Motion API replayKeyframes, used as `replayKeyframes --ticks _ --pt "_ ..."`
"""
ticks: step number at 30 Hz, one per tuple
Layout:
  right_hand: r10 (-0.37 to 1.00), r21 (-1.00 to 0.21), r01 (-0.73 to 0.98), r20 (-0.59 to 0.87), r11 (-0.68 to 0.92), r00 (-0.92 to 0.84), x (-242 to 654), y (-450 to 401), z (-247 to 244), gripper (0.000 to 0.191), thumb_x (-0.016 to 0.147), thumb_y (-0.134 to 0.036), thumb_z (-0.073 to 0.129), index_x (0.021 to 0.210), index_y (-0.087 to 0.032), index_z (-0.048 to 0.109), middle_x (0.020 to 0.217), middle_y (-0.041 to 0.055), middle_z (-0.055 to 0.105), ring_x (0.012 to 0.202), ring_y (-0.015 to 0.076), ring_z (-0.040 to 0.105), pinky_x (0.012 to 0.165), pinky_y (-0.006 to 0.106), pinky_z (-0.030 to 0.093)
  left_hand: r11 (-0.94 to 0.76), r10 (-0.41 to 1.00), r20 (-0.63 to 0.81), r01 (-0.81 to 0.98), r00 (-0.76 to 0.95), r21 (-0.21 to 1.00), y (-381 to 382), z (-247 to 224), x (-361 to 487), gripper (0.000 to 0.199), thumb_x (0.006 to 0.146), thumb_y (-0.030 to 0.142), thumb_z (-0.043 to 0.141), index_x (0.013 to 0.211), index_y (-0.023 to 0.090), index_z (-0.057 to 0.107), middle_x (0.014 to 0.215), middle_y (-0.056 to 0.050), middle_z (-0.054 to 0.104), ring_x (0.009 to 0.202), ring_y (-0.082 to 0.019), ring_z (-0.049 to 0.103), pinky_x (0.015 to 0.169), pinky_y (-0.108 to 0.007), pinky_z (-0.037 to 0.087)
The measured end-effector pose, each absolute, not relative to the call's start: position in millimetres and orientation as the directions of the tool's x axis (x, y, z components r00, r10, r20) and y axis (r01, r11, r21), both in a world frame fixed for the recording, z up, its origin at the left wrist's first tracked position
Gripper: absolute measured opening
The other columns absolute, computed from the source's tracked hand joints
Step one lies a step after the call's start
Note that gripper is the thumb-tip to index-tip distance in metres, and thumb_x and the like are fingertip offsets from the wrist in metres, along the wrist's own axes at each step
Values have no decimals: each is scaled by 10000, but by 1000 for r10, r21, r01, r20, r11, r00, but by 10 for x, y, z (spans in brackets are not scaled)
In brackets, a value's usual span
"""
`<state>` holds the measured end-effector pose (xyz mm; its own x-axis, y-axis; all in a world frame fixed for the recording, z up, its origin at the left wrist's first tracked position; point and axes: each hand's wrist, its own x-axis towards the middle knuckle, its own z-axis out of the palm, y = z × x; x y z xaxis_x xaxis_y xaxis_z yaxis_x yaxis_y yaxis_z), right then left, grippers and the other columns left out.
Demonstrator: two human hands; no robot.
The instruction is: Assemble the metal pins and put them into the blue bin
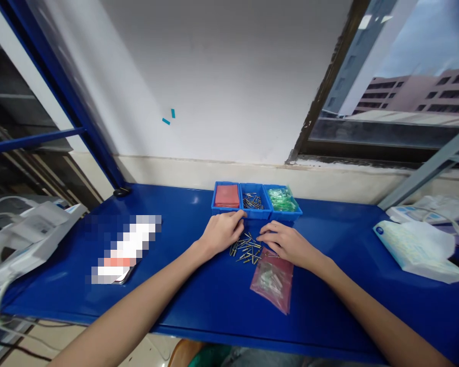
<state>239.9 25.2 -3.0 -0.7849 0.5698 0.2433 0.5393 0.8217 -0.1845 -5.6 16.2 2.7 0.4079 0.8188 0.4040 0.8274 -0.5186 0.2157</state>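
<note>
A loose pile of blind rivets [247, 248] lies on the blue table between my hands. My left hand [222, 232] rests at the pile's left edge, its bent fingers and thumb apart and nothing visible in them. On the right side, my right hand [285, 243] reaches over the pile with fingers spread, holding nothing that I can see. Beneath that hand lies a pink plastic bag [285, 285] with small clear and greenish packets inside. One rivet appears to lie on the bag's upper part.
Behind my hands stand three joined blue bins: one with pink bags [227, 195], one with rivets [253, 201], one with green packets [282, 199]. A pixelated phone [126, 252] lies left. White devices with cables [34, 234] sit far left, a tissue pack [415, 250] right.
</note>
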Motion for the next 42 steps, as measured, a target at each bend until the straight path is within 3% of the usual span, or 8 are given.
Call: replayKeyframes --ticks 8,19,34,42 --pt "562 -169 537 203 826 -802 2389 256 -9 349 993 -149 449 1190 -265 712 1167 81 650 1072 202 613 906 350 535 -537 795 445 820 412 199 201 76 -127 231 980 211 441 1151 197 597 973 -50 746 801 -181 710 691 -264 509" --pt "557 -225 511 275 830 -784 2369 289 -73 273 999 -171 438 1051 -207 703 1042 90 628 1001 205 590 883 355 526 -563 779 446 804 441 190 239 52 -117 262 981 215 427 1167 192 610 938 -64 736 784 -178 699 695 -271 507" --pt "495 -83 494 291 866 -819 2456 193 -55 311 981 -136 447 1187 -185 676 1122 126 643 1055 245 588 872 408 570 -526 807 459 806 372 271 162 84 10 242 996 230 432 1159 202 609 966 -46 738 769 -164 685 700 -260 498" --pt "464 61 489 235 870 -854 2446 178 -93 329 947 -67 453 1186 -143 666 1163 141 641 1073 259 573 854 385 567 -499 766 542 851 345 163 172 24 -27 273 1007 278 412 1177 189 606 989 -61 737 768 -155 680 674 -245 483"
